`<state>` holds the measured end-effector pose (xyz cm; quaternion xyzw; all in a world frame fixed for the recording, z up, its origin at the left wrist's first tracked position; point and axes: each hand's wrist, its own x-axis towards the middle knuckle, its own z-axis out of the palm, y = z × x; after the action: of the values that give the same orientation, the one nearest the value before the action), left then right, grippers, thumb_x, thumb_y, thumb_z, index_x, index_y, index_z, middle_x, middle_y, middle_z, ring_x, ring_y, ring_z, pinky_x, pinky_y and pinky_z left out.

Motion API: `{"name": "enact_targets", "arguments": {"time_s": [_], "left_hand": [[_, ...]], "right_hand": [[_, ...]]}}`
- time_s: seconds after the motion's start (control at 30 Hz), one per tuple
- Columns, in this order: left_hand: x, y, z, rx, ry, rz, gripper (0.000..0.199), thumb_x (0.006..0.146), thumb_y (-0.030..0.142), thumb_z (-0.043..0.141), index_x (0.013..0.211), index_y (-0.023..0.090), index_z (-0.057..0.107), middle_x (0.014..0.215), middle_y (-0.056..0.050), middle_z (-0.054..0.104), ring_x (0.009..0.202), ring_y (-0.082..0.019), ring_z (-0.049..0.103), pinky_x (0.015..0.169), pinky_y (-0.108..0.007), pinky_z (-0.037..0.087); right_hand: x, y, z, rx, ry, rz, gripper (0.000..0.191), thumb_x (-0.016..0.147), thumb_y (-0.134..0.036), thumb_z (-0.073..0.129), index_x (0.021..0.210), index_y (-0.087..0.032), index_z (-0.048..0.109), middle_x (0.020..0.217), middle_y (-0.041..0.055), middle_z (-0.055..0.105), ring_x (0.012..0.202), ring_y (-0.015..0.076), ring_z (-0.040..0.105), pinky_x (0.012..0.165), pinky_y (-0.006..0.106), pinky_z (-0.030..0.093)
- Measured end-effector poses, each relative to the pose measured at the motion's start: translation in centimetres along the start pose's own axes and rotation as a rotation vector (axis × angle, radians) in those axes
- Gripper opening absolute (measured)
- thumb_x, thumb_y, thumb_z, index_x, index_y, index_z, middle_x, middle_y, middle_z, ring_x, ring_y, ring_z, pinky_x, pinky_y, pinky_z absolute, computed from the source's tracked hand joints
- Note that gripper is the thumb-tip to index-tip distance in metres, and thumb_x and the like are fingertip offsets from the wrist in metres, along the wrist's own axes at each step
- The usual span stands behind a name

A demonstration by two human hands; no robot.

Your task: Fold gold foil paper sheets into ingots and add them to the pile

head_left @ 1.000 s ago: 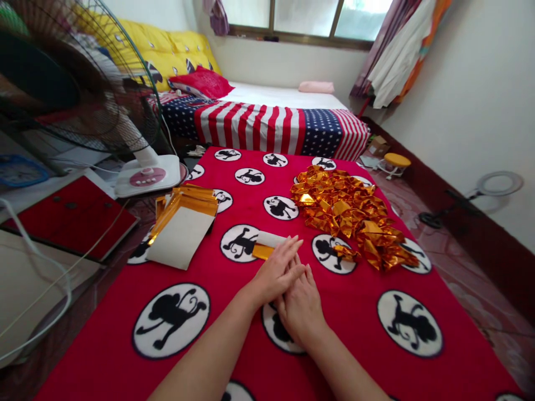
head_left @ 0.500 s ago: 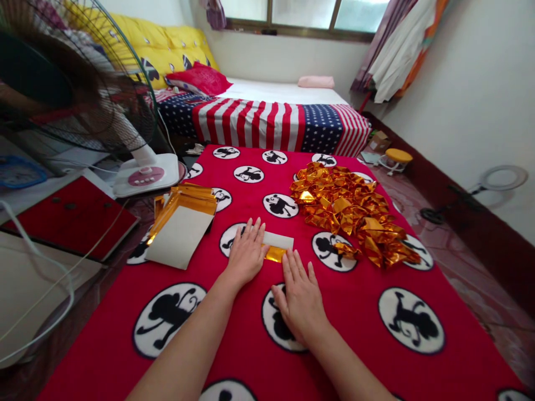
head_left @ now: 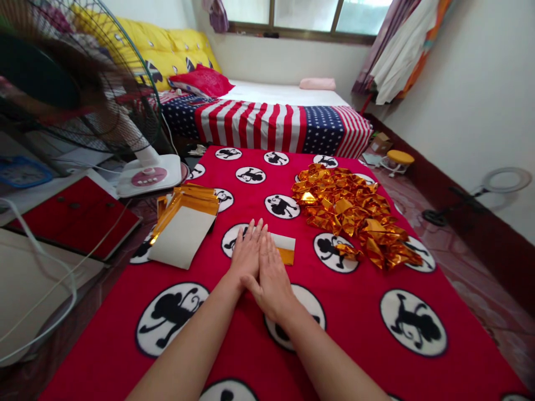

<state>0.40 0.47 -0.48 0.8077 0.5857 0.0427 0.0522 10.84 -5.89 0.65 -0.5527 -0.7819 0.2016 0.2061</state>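
Observation:
A small folded paper (head_left: 286, 255), white above and gold below, lies on the red cloth (head_left: 351, 323) with monkey prints. My left hand (head_left: 246, 253) rests flat over its left part, fingers extended. Right beside it, my right hand (head_left: 273, 278) lies flat with its fingers against my left hand, covering more of the paper. Neither hand grips anything. To the left sits a stack of gold and white sheets (head_left: 181, 236). A heap of crumpled or folded gold foil pieces (head_left: 343, 203) is at the right.
A running fan (head_left: 148, 172) stands at the left, near a red panel (head_left: 79, 214) and a white cable. Beyond the cloth is a bed (head_left: 259, 125). A yellow stool (head_left: 400, 157) and a ring light (head_left: 506, 180) are on the right.
My right hand has moved left from the paper's right lower edge to lie against my left hand. More of the paper's right end shows.

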Motion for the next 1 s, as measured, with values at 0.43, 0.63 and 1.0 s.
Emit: {"name": "enact_targets", "arguments": {"time_s": [0.43, 0.63, 1.0], "left_hand": [[-0.5, 0.4, 0.3, 0.0, 0.172, 0.008, 0.057, 0.098, 0.04, 0.032, 0.149, 0.016, 0.036, 0.159, -0.006, 0.028, 0.148, -0.028, 0.022, 0.119, -0.053, 0.019], [-0.5, 0.4, 0.7, 0.009, 0.199, 0.003, 0.057, 0.098, 0.041, 0.031, 0.15, 0.017, 0.036, 0.159, -0.006, 0.029, 0.148, -0.028, 0.022, 0.119, -0.053, 0.019], [-0.6, 0.6, 0.9, 0.034, 0.234, 0.005, 0.057, 0.098, 0.041, 0.031, 0.149, 0.018, 0.037, 0.158, -0.006, 0.031, 0.147, -0.028, 0.024, 0.118, -0.052, 0.021]], "right_hand": [[-3.7, 6.0, -2.7, -0.436, 0.026, 0.138, 0.078, 0.095, -0.059, 0.035, 0.153, -0.007, 0.024, 0.161, 0.0148, 0.014, 0.15, 0.0265, 0.011, 0.118, 0.051, 0.015], [-3.8, 6.3, -2.5, -0.445, 0.07, 0.146, 0.076, 0.096, -0.058, 0.032, 0.153, -0.007, 0.025, 0.161, 0.0134, 0.016, 0.149, 0.0253, 0.013, 0.119, 0.05, 0.015], [-3.7, 6.3, -2.6, -0.375, 0.079, 0.163, 0.072, 0.097, -0.054, 0.034, 0.152, -0.007, 0.027, 0.16, 0.0117, 0.017, 0.149, 0.0249, 0.016, 0.119, 0.047, 0.013]]}}
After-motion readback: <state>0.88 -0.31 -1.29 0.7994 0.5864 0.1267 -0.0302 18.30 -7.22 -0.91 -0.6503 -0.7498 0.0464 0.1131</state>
